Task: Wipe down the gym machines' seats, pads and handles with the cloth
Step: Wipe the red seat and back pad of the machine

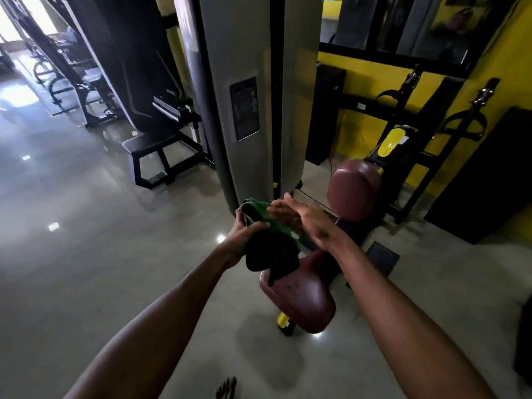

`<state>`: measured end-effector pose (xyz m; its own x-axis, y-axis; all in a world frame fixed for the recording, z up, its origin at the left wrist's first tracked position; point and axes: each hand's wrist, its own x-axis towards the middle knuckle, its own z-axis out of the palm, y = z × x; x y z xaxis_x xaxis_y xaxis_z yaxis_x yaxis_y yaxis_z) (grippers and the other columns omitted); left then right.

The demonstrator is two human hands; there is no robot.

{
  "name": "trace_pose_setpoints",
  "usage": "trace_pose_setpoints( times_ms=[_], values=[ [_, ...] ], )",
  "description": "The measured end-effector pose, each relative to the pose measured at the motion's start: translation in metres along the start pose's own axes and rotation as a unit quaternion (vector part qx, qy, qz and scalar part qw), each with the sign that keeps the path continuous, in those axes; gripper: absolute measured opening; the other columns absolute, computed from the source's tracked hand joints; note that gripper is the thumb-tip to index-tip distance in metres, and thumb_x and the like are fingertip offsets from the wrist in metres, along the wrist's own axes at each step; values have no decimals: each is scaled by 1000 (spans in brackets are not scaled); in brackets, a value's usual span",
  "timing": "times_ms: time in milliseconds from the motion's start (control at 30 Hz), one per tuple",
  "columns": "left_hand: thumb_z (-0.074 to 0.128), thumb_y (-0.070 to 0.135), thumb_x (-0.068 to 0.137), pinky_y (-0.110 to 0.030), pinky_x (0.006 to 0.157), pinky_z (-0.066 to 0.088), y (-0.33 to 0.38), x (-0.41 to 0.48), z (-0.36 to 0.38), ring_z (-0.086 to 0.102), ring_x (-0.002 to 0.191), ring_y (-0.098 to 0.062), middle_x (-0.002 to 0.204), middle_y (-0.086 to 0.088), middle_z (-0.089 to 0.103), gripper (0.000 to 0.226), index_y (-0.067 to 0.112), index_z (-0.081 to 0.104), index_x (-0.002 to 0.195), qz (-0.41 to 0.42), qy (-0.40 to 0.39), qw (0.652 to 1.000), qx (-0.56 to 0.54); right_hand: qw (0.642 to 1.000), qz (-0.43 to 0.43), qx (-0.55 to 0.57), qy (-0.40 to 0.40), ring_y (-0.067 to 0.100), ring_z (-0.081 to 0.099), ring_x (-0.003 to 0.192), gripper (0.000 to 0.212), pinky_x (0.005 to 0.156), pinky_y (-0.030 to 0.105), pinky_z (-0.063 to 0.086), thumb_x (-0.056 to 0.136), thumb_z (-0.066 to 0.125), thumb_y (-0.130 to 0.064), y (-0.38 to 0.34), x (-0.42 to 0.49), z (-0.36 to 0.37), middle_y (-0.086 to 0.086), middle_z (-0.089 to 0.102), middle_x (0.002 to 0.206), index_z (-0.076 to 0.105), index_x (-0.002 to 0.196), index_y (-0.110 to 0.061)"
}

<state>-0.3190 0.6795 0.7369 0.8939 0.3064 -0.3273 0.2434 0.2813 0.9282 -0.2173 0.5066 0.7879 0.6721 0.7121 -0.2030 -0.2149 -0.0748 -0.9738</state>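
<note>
Both arms extended forward. My left hand (248, 229): grip clamped on the green cloth (273, 249), which hangs above the far end of the maroon seat (305, 300). My right hand (300, 218), fingers straight, grip apart, touches the cloth's top.

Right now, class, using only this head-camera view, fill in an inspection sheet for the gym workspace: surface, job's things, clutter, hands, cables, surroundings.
Surface: glossy pale floor, reflecting light.
Job's things: green-and-dark cloth held above the maroon seat; maroon back pad beyond it; black strap handles hang at the right.
Clutter: nothing seen.
Hands: left hand grips the cloth; right hand lies against it, fingers fairly straight, blurred.
Cables: thin dark line low between the tower and the back pad.
Surroundings: grey weight-stack tower, black bench, yellow wall.
</note>
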Motion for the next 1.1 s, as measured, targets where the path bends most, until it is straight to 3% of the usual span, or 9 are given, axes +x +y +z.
trace_pose_setpoints(
  times_ms=[100,233,467,567,633,700,867,967,1100],
  values=[
    [54,12,88,-47,88,57,-1,30,-34,64,112,-35,126,-19,63,53,15,44,140,-79,28,992,-99,974,1,-57,220,21,67,101,27,84,35,53,98,68,-17,30,42,6,3,73,105,68,122,-5],
    [45,12,82,-43,96,51,6,55,-72,64,106,-35,113,-20,69,44,1,63,121,-176,-4,973,-146,976,135,66,159,21,72,104,55,88,36,58,84,82,-42,85,64,26,6,74,118,68,128,-13],
    [36,-5,90,-41,71,55,-32,97,-90,57,92,-26,113,-11,60,53,31,55,123,-193,-50,980,-26,895,117,-172,395,21,65,108,50,93,34,52,92,74,-38,157,67,75,2,69,120,62,135,-17],
    [34,-7,88,-36,62,54,-57,100,-78,58,84,-28,106,-14,61,61,38,54,123,-199,-124,971,48,914,90,-50,393,8,61,122,66,103,31,50,87,78,-48,186,58,96,-11,62,132,48,144,-34],
    [36,-3,87,-35,58,49,-75,105,-70,55,83,-29,103,-18,60,54,38,56,116,-220,-165,957,94,949,73,26,306,4,63,121,66,97,22,51,89,81,-26,205,55,108,-8,64,132,44,143,-33],
    [40,6,89,-33,59,42,-87,107,-63,55,75,-27,97,-16,56,33,26,58,108,-261,-162,949,76,944,74,33,320,13,65,121,78,99,31,54,83,85,-14,233,57,110,-1,66,131,43,147,-27],
    [45,20,89,-39,77,54,-121,133,-63,67,87,-26,106,-10,73,22,15,59,105,-285,-111,946,110,845,128,-37,518,26,69,103,36,86,33,53,92,68,-19,291,53,103,2,72,109,63,128,-22],
    [41,18,91,-36,70,54,-151,159,-67,65,83,-28,108,-16,70,28,12,54,115,-285,-58,942,168,752,166,-96,630,31,66,107,41,81,37,53,96,65,-18,325,49,93,8,68,116,59,136,-11],
    [38,13,95,-30,58,47,-191,195,-72,54,64,-23,89,-13,62,13,12,51,98,-306,-22,925,225,689,203,-165,676,39,52,128,63,91,52,53,90,70,-4,358,63,80,21,51,141,48,149,-6]
  ],
)
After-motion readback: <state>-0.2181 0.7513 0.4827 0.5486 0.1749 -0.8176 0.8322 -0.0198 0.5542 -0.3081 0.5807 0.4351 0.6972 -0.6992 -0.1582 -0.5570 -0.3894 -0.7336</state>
